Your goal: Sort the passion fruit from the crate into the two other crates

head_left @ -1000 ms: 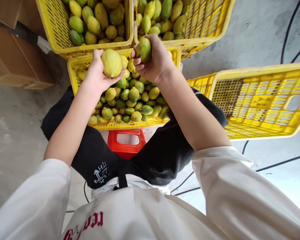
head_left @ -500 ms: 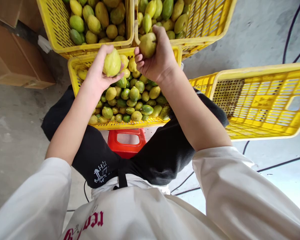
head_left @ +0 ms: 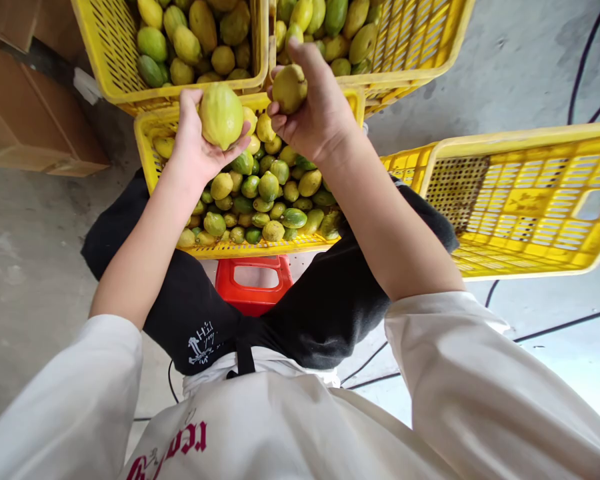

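Observation:
A large yellow-green lemon [head_left: 221, 116] with a ridged skin rests in my left hand [head_left: 195, 143], thumb on one side and fingers curled under it. My right hand [head_left: 317, 107] grips a duller, olive-yellow lemon [head_left: 289, 89] with a dark patch at its end. Both hands are raised above the far half of a yellow plastic crate [head_left: 240, 251] that stands between my knees. Many smaller green and yellow lemons [head_left: 269, 187] fill this crate. The right hand's fingertips are partly hidden behind the fruit.
Two more yellow crates, left [head_left: 111, 53] and right [head_left: 420, 47], hold lemons beyond the near one. Another yellow crate [head_left: 527, 200] lies on my right. A red stool [head_left: 254, 283] shows between my legs. Cardboard boxes [head_left: 35, 113] stand at left; black cables [head_left: 575, 80] cross the floor.
The left hand has tilted, and its lemon is turned to show more of its side. The right hand and its lemon have shifted slightly left, with the lemon rotated in the fingers.

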Demonstrator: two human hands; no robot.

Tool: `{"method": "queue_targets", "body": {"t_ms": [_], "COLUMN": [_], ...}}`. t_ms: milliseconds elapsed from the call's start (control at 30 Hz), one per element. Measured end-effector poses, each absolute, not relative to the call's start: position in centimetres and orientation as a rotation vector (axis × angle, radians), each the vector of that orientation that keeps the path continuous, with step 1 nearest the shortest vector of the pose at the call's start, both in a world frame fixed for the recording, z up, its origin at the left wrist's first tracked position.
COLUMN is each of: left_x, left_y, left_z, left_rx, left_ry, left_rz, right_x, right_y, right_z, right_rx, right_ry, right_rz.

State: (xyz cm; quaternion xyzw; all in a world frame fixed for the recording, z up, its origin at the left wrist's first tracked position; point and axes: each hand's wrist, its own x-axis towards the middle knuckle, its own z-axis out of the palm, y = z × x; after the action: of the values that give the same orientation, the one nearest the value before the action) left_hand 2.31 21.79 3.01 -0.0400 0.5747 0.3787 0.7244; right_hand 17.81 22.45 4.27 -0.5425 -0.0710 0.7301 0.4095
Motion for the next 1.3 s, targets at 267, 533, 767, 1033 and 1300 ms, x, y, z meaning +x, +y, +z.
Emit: {"method": "queue_targets", "body": {"t_ms": [267, 533, 767, 1033, 1300], "left_x": [1.4, 2.1, 2.2, 1.6, 1.9], "left_y": [22.3, 22.3, 22.2, 22.2, 22.0], "left_z": [3.1, 4.6, 4.8, 3.3, 3.8], "left_rx": [-0.169, -0.115, -0.112, -0.065, 0.092], "left_ry": [1.187, 1.314, 1.260, 1.268, 1.387], "left_rz": [0.822, 0.868, 0.811, 0.855, 0.918], "right_x": [17.3, 17.3, 17.3, 18.7, 19.4], "right_y": [22.8, 22.7, 22.7, 22.6, 23.4], "right_z": [2.8, 3.3, 3.3, 3.0, 1.4], "right_rx": [-1.493, -1.486, -1.459, -1.289, -1.474], "right_ry": [-0.286, -0.036, -0.104, 0.104, -0.086], "right_rz": [1.709, 1.807, 1.776, 1.881, 1.715]}}
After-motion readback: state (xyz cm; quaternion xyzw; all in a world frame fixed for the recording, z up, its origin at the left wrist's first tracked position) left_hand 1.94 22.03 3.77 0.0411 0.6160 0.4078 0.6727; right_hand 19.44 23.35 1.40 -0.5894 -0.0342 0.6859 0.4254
